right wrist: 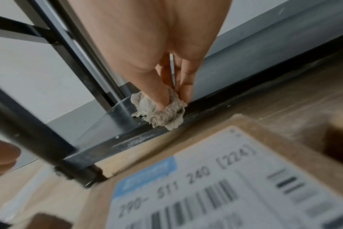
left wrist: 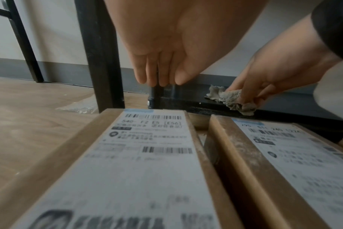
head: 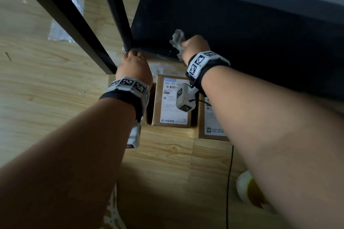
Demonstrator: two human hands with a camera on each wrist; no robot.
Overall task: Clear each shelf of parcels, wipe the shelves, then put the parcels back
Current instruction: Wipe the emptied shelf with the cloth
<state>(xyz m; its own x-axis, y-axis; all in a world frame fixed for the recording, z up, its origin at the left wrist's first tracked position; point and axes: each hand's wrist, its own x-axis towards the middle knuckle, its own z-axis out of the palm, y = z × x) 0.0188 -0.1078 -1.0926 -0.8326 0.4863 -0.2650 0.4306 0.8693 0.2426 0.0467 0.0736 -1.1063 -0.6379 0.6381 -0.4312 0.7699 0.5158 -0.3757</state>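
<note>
My right hand (head: pixel 193 44) pinches a crumpled grey cloth (head: pixel 177 39) and presses it on the front left part of the black bottom shelf (head: pixel 242 29). The right wrist view shows its fingers (right wrist: pixel 162 94) dug into the cloth (right wrist: pixel 162 117) at the shelf's dusty front edge. With straight fingers, my left hand (head: pixel 132 57) touches the shelf's front left corner at the foot of the post (left wrist: pixel 157 96). Cardboard parcels with white labels lie on the floor in front of the shelf: one in the middle (head: pixel 172 102), one to its right (head: pixel 212 122), one under my left wrist (left wrist: pixel 137 162).
Slanting black frame bars (head: pixel 61 15) cross the upper left. A clear plastic bag (head: pixel 59 31) lies on the wooden floor behind them. A thin black cable (head: pixel 229 182) and a yellow-white object (head: pixel 249 188) lie at the lower right. A grey skirting (left wrist: pixel 59 69) runs behind the shelf.
</note>
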